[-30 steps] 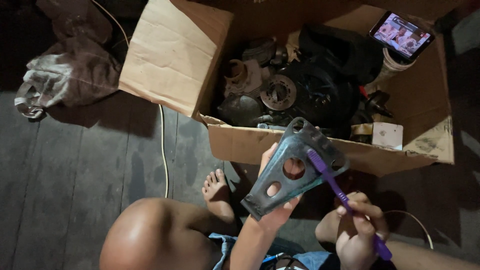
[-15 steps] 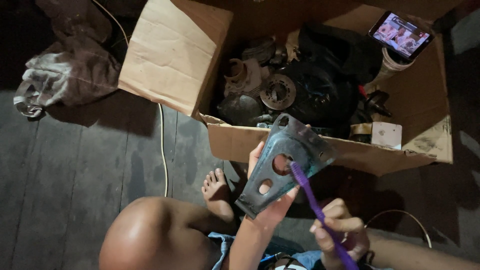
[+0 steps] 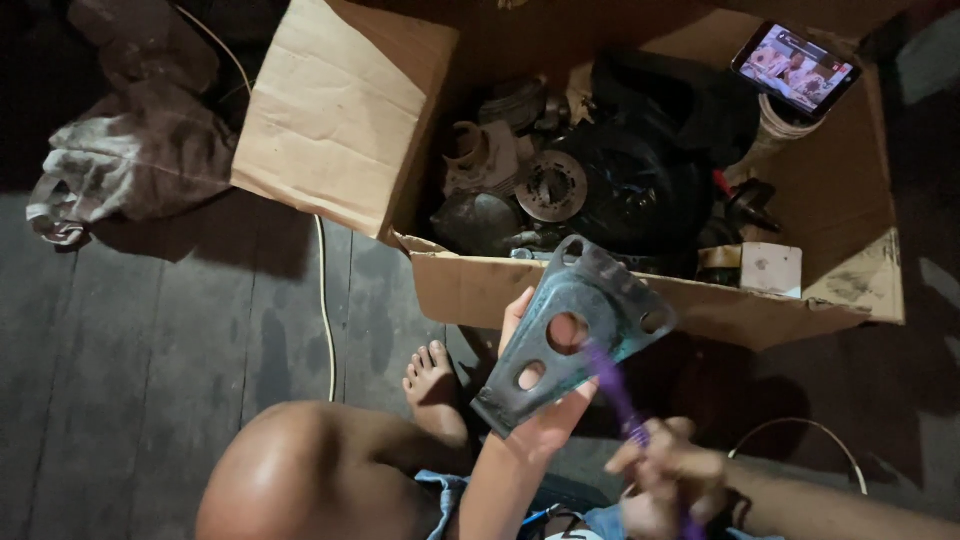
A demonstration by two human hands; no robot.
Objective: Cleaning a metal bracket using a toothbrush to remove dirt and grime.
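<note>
Plate [image 3: 575, 335] held in left hand [image 3: 535, 425], long axis tilted up-right; right hand [image 3: 665, 480] (blurred) grips purple brush [image 3: 612, 390], its tip at the upper hole.

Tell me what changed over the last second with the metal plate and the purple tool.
The right hand drew the purple tool down and toward the person; its tip slid from the upper edge of the metal plate to beside the large hole. The left hand kept holding the plate, tilted slightly more upright. The cardboard box and phone stayed put.
</note>
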